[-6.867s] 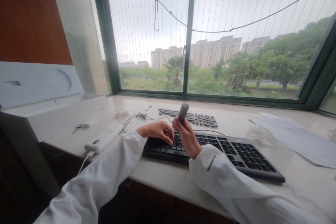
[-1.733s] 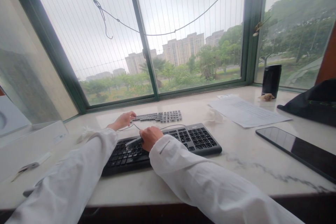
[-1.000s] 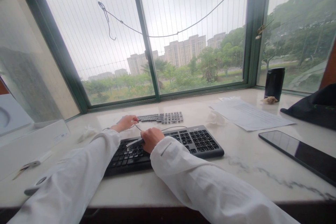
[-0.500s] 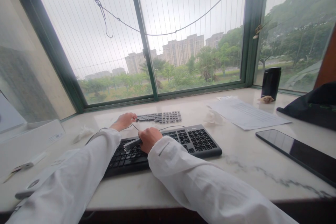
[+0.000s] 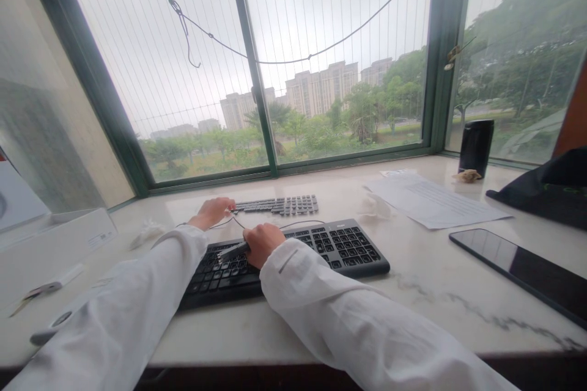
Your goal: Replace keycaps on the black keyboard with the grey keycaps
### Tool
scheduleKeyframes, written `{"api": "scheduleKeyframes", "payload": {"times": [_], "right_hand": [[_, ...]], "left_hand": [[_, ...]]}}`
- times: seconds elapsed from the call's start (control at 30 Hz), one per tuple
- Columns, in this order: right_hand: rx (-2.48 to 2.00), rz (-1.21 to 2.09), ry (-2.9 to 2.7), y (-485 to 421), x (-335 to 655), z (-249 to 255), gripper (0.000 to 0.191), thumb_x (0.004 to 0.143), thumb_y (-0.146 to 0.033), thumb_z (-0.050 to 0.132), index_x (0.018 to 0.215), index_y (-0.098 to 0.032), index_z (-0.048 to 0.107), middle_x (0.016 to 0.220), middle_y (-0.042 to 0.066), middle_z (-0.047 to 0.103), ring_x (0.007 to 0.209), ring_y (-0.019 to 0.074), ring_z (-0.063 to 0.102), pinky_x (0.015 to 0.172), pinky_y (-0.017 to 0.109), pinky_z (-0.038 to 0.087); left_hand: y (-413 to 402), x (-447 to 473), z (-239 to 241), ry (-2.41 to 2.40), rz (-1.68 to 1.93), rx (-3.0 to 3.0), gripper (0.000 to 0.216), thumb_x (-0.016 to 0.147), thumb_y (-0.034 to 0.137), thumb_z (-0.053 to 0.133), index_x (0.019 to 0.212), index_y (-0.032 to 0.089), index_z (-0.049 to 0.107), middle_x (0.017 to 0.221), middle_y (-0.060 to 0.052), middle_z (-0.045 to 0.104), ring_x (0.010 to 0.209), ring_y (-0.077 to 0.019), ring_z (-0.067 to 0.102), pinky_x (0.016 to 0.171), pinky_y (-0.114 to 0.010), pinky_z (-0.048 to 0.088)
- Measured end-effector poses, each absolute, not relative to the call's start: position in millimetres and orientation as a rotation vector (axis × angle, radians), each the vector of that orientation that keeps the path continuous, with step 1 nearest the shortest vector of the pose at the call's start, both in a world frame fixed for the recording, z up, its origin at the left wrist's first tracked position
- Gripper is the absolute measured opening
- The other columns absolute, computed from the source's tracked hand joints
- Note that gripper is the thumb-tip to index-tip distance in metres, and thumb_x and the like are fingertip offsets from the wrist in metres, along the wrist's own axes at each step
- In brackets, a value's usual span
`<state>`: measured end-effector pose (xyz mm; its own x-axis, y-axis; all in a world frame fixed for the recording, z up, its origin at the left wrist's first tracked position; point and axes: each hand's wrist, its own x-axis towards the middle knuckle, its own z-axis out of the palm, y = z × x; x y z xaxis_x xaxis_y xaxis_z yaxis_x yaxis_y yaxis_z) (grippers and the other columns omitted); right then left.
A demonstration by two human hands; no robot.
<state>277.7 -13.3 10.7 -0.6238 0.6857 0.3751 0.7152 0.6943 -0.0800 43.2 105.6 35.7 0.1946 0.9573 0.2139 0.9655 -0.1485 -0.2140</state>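
Note:
A black keyboard (image 5: 358, 256) lies at a slant before me; bare key sockets show on its right part, while keycaps sit on its lower left. Behind it, loose keycaps (image 5: 293, 204) stand in rows on the counter. My left hand (image 5: 213, 212) reaches past the keyboard to the left end of these rows, fingertips pinched together; what they hold is too small to make out. Closed round a slim dark grey tool (image 5: 235, 250) with a paler tip, my right hand (image 5: 263, 244) hovers over or rests on the keyboard's middle. The tool's kind is unclear.
A phone (image 5: 527, 275) and printed paper (image 5: 431, 198) lie to the right, with a black cylinder (image 5: 477, 146) near the window. Crumpled tissue (image 5: 373, 206) sits behind the keyboard. On the left are a white box (image 5: 87, 235) and a key-like item (image 5: 41, 290). A cable (image 5: 298, 222) runs behind the keyboard.
My left hand has shifted very slightly left at the row's end. My right hand and its tool stay almost in place; the view has moved a little.

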Motion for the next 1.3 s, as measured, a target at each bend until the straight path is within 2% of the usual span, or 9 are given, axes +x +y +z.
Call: {"api": "scheduleKeyframes", "payload": {"times": [0.23, 0.4, 0.5, 0.8, 1.03, 1.3], "right_hand": [[-1.092, -0.121, -2.531, -12.1, 277.4, 9.3, 0.026, 0.073, -0.028, 0.057, 0.095, -0.017, 0.067, 0.087, 0.012, 0.071, 0.082, 0.0276, 0.068, 0.064, 0.034, 0.052], [-1.1, -0.119, -2.521, -12.4, 277.4, 8.8, 0.025, 0.073, -0.027, 0.058, 0.095, -0.017, 0.066, 0.087, 0.012, 0.071, 0.082, 0.0275, 0.068, 0.064, 0.034, 0.052], [-1.1, -0.125, -2.521, -12.3, 277.1, 8.7, 0.024, 0.073, -0.026, 0.057, 0.094, -0.017, 0.066, 0.087, 0.012, 0.071, 0.082, 0.0274, 0.069, 0.064, 0.034, 0.051], [-1.093, -0.12, -2.508, -12.1, 276.7, 8.2, 0.025, 0.072, -0.027, 0.057, 0.093, -0.017, 0.067, 0.087, 0.012, 0.072, 0.081, 0.0278, 0.069, 0.063, 0.033, 0.051], [-1.099, -0.114, -2.519, -12.4, 276.7, 8.6, 0.025, 0.073, -0.026, 0.057, 0.094, -0.017, 0.066, 0.087, 0.013, 0.071, 0.082, 0.0273, 0.069, 0.063, 0.033, 0.051], [-1.107, -0.109, -2.512, -12.9, 277.0, 8.7, 0.024, 0.073, -0.027, 0.058, 0.094, -0.017, 0.066, 0.087, 0.012, 0.071, 0.081, 0.0279, 0.068, 0.062, 0.033, 0.051]], "left_hand": [[106.2, 42.1, 34.7, -1.681, 0.059, -2.286, 0.032, 0.08, 0.02, 0.059, 0.109, 0.032, 0.064, 0.109, 0.001, 0.069, 0.099, -0.0201, 0.062, 0.081, -0.027, 0.043], [109.3, 42.3, 34.8, -1.675, 0.083, -2.297, 0.022, 0.082, 0.027, 0.057, 0.101, 0.032, 0.067, 0.101, 0.001, 0.071, 0.091, -0.0202, 0.064, 0.078, -0.028, 0.044], [110.4, 41.4, 36.7, -1.68, 0.065, -2.281, 0.021, 0.084, 0.034, 0.056, 0.103, 0.032, 0.066, 0.098, 0.0, 0.071, 0.089, -0.0212, 0.064, 0.078, -0.03, 0.044], [110.3, 32.7, 38.3, -1.67, 0.043, -2.251, 0.02, 0.084, 0.028, 0.055, 0.1, 0.03, 0.067, 0.104, -0.001, 0.068, 0.091, -0.0202, 0.063, 0.076, -0.028, 0.043], [105.8, 38.0, 37.0, -1.73, 0.016, -2.239, 0.018, 0.085, 0.028, 0.053, 0.09, 0.028, 0.07, 0.104, -0.001, 0.069, 0.09, -0.0198, 0.063, 0.078, -0.029, 0.044], [111.8, 42.7, 38.1, -1.898, -0.034, -2.193, 0.022, 0.085, 0.04, 0.053, 0.092, 0.028, 0.071, 0.099, -0.002, 0.072, 0.092, -0.021, 0.064, 0.077, -0.028, 0.045]]}}
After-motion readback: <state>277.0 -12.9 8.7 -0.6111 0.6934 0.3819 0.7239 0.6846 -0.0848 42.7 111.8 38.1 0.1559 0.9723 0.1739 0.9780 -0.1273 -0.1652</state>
